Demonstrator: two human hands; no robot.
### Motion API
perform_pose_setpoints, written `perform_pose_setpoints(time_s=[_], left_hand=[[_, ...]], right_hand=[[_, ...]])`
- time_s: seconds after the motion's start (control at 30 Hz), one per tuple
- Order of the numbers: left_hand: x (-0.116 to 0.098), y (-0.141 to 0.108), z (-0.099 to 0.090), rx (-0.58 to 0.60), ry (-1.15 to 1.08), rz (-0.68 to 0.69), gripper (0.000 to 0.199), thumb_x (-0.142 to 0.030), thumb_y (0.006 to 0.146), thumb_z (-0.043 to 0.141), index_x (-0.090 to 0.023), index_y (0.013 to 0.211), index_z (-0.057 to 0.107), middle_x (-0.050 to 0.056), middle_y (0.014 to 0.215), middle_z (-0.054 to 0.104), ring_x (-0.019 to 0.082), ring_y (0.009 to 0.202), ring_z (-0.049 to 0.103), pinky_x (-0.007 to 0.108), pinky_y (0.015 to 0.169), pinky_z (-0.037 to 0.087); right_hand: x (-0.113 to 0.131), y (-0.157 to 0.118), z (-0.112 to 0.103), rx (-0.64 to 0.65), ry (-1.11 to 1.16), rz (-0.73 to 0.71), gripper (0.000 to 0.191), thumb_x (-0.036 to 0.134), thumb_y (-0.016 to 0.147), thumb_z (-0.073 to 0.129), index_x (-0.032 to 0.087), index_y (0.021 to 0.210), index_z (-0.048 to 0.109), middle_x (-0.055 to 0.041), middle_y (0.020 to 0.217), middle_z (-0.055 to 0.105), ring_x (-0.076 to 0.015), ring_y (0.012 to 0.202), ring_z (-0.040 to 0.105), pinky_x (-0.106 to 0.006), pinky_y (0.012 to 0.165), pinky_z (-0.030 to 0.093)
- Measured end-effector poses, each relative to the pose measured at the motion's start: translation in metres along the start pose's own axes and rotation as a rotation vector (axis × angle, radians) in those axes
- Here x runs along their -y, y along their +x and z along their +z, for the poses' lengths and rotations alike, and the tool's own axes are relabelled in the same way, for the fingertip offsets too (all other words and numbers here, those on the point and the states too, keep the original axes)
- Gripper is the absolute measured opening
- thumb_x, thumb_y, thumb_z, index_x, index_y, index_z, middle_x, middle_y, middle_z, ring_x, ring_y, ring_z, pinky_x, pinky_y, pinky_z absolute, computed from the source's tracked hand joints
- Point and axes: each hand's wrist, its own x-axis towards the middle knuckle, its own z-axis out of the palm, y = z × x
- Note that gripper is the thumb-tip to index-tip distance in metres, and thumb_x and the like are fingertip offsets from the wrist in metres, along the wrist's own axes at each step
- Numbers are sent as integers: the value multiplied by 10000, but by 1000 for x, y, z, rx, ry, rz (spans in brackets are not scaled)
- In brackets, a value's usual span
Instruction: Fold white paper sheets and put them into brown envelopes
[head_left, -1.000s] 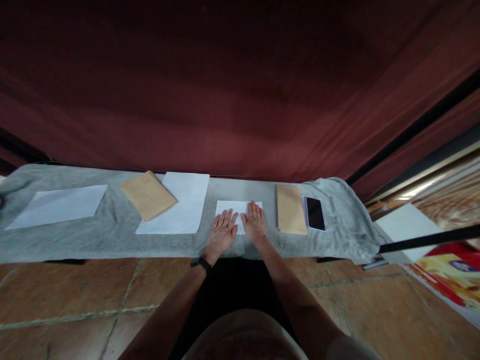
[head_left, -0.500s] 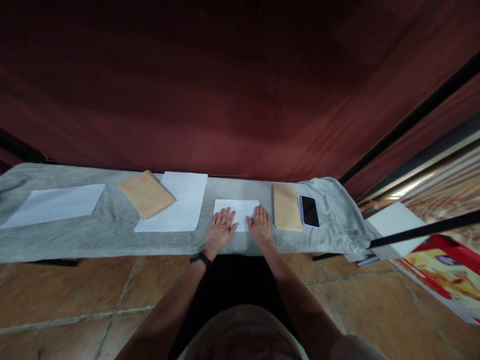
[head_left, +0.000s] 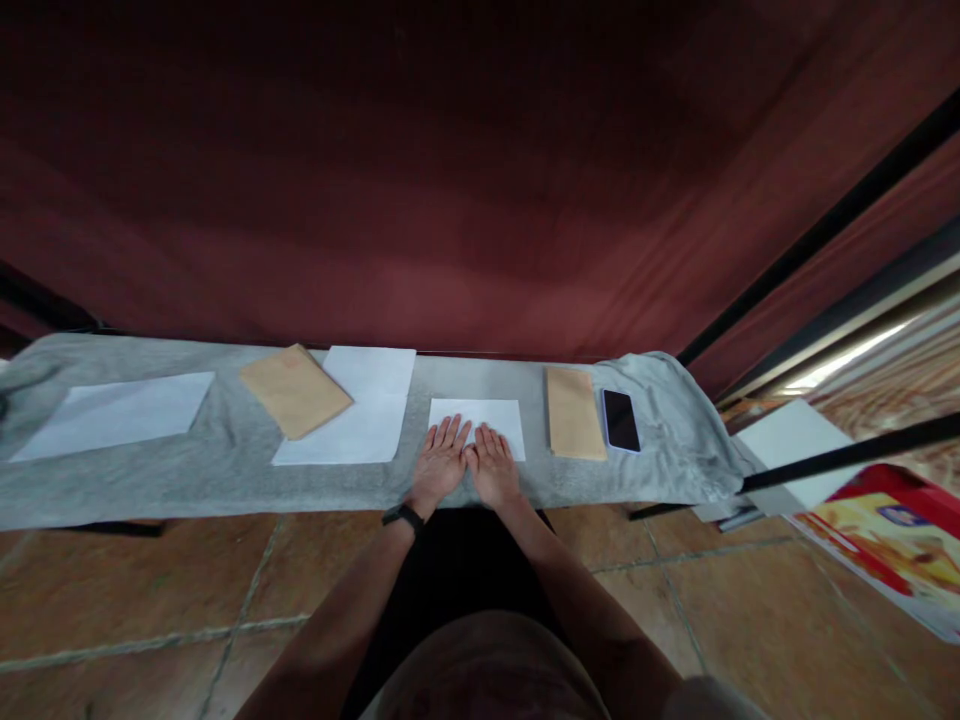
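A small white sheet of paper lies on the grey cloth-covered table in front of me. My left hand rests flat on its left part, fingers spread, a dark band on the wrist. Beside it, my right hand lies flat on the lower middle of the sheet with fingers stretched out. The two thumbs are close together. Neither hand holds anything. The paper beneath the palms is hidden.
Brown envelopes overlap larger white sheets on the left, with another white sheet farther left. Right of my hands lie more brown envelopes and a phone. A red and yellow box stands at the far right.
My right hand has slid left across the paper, from its right edge to close beside my left hand. My left hand has hardly moved.
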Motion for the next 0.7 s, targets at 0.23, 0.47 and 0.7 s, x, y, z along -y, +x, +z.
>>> perform_pose_setpoints(time_s=[0.23, 0.47, 0.7], left_hand=[[-4, 0, -1, -16, -7, -45, 577, -412, 1047, 276, -222, 1585, 361, 66, 1668, 305, 242, 1564, 217, 477, 1281, 169], [-6, 1, 1, -11, -3, -85, 616, -443, 1053, 241, -158, 1591, 333, 110, 1665, 296, 240, 1559, 235, 464, 1280, 177], [-27, 27, 6, 13, -50, -55, 598, -408, 1055, 227, -135, 1559, 397, 103, 1631, 376, 264, 1551, 257, 480, 1269, 215]], right_hand=[[-22, -12, -3, -117, -64, 67, 575, 382, 1073, 355, 55, 1542, 411, -195, 1599, 400, -291, 1491, 378, -484, 1216, 281], [-37, -28, -8, -188, -114, 87, 583, 362, 1062, 382, 25, 1537, 409, -218, 1582, 419, -306, 1469, 411, -484, 1212, 298], [-35, -31, -13, -174, -121, 91, 599, 365, 1060, 393, 22, 1552, 380, -231, 1593, 388, -315, 1472, 410, -498, 1209, 304]])
